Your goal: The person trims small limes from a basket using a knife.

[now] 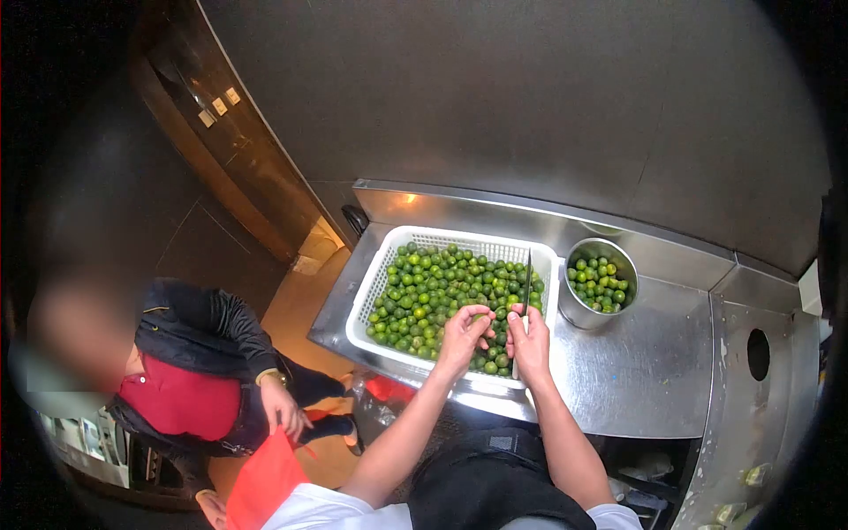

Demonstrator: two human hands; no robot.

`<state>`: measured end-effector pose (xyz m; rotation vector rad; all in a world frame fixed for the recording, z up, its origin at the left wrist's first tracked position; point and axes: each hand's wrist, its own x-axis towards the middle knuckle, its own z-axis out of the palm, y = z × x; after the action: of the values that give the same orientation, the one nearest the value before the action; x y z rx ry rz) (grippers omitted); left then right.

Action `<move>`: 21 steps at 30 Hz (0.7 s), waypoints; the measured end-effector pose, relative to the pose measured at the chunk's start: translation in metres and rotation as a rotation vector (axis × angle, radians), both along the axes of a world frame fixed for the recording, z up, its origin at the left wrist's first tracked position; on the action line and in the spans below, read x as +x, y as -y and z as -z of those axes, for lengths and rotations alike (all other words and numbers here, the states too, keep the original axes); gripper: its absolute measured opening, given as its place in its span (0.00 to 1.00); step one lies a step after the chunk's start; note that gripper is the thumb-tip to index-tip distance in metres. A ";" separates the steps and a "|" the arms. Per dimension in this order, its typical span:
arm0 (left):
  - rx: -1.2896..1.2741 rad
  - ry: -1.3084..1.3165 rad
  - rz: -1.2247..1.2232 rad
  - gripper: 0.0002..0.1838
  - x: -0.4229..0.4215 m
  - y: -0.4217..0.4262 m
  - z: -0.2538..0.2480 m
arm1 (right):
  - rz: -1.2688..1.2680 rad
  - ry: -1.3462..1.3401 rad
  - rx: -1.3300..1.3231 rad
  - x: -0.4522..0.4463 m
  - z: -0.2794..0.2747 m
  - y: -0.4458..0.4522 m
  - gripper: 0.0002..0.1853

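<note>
A white plastic basket full of small green limes rests on the steel counter. My right hand is closed around the handle of a knife, whose blade points up and away over the basket. Just left of it, my left hand is over the front of the basket with its fingers curled together; whether a lime is between them is too small to tell. To the right of the basket stands a round steel container holding more limes.
On the left stands a person in a dark jacket and red shirt, holding a red bag. A steel counter extends to the right, with a raised back edge against the dark wall. A round hole is at the far right.
</note>
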<state>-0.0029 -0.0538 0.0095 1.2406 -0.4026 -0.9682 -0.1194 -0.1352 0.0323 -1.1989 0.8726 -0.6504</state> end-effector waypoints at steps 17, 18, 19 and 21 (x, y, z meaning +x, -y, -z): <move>-0.143 -0.005 -0.022 0.22 -0.003 -0.003 -0.009 | -0.002 0.049 0.051 -0.002 0.006 0.003 0.15; -0.168 -0.001 -0.023 0.21 -0.004 -0.003 -0.009 | -0.003 0.059 0.060 -0.002 0.005 0.003 0.15; -0.204 -0.036 -0.002 0.20 -0.002 -0.005 -0.006 | -0.023 0.084 0.062 -0.004 0.005 0.003 0.18; -0.207 -0.014 0.000 0.20 -0.003 -0.006 -0.006 | -0.031 0.105 0.032 -0.006 0.004 0.002 0.19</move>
<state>-0.0057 -0.0474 0.0158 1.0458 -0.4799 -0.9109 -0.1259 -0.1367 0.0283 -1.1368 0.7723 -0.6662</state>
